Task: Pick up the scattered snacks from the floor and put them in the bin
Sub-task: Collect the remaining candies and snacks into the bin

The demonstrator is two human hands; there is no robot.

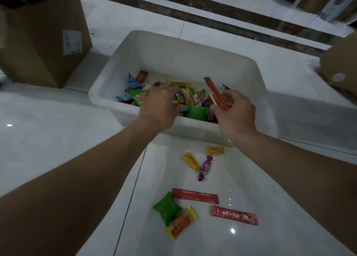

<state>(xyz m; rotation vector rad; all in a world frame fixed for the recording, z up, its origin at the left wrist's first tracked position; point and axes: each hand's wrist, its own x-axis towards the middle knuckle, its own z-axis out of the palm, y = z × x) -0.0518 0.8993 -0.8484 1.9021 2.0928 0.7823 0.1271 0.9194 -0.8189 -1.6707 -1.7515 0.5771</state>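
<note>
A white plastic bin stands on the floor and holds several wrapped snacks. Both hands are over its near side. My left hand grips a purple wrapped candy above the pile. My right hand pinches a red stick packet that points up and away. On the floor in front of the bin lie several snacks: a purple candy, two yellow-orange packets, two red stick packets, a green packet and an orange packet.
A tall cardboard box stands to the left of the bin. Another cardboard box is at the right edge. A dark strip runs across the white tiled floor behind the bin.
</note>
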